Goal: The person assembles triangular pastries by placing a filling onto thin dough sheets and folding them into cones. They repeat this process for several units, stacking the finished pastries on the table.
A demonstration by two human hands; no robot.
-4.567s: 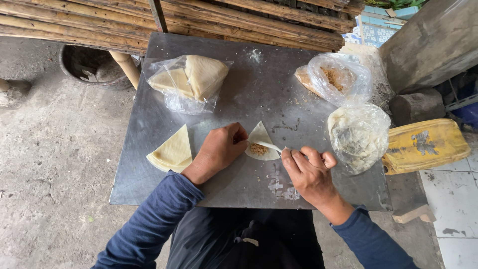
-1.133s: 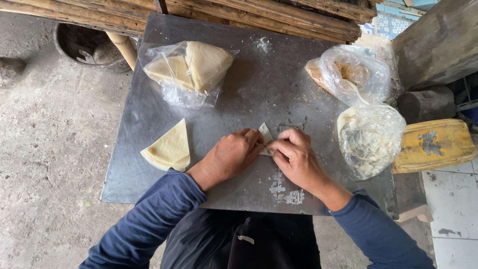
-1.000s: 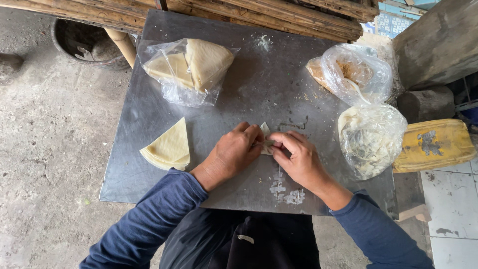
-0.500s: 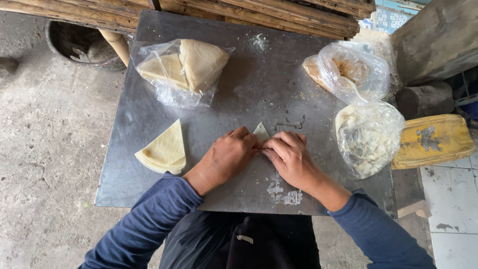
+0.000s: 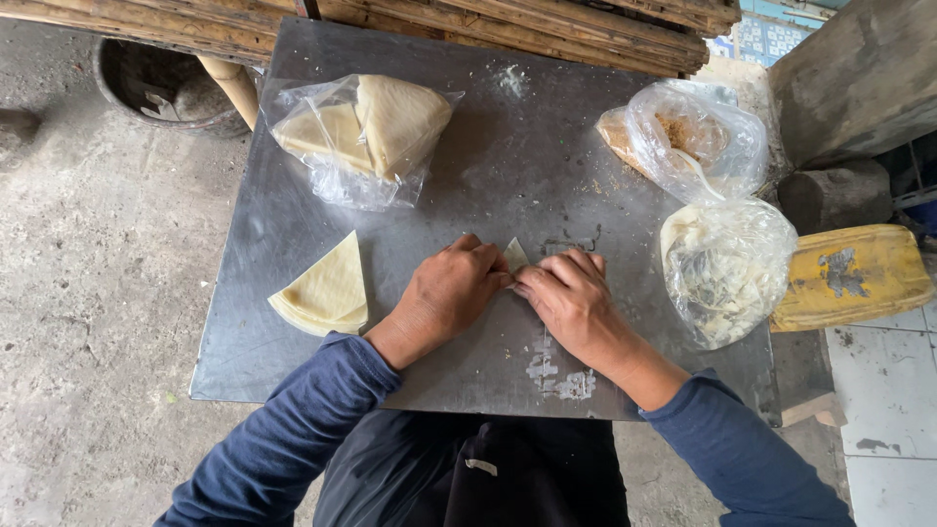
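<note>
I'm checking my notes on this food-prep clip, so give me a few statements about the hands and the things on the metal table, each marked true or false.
1. Both the left hand and right hand press on the small pale folded dough wrapper. True.
2. The loose stack of pale wedge-shaped wrappers lies right of the right hand. False: it lies left of the left hand.
3. The clear plastic bag of wrappers sits on the grey metal table. True.
4. The yellow plastic canister stands on the table. False: it lies beside it.
</note>
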